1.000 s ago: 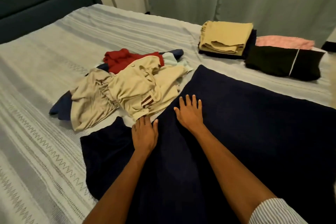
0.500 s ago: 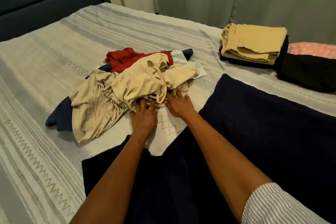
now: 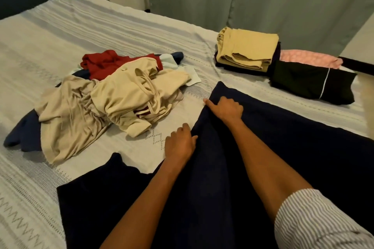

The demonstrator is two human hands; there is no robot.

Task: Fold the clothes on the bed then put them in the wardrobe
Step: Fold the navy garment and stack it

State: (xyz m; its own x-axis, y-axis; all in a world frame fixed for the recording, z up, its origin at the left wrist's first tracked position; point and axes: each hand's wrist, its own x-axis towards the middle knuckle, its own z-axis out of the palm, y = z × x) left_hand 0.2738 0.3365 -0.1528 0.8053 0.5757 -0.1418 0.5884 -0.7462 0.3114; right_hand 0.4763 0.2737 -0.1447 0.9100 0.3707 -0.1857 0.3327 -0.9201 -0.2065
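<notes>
Left hand (image 3: 179, 143) and right hand (image 3: 225, 109) both gripping the left edge of the dark navy garment (image 3: 283, 157), fingers curled into the cloth, right hand farther out with its index finger stretched toward the edge, left hand nearer the body. Navy garment lying spread on the bed (image 3: 50, 50), running from under both forearms out to the right of the hands, one flap trailing near the body to the left of the left hand.

Judging the step as starting a lengthwise fold. Risking an uneven fold: gripping only one edge at two close points, leaving the near flap and the far right side loose, so likely dragging or bunching when lifted. Risking also a catch on the unfolded heap (image 3: 105, 105) of beige, red and blue clothes just left of the hands, close enough for a swung edge to snag a strap or pull a piece along. Folded stacks, tan (image 3: 247, 50), black (image 3: 311, 83) and pink (image 3: 307, 59), sitting well beyond the right hand, at risk of toppling only if the whole cloth gets tugged or flung that way. Thick dark cloth hiding its own creases, making trapped wrinkles easy to miss.
</notes>
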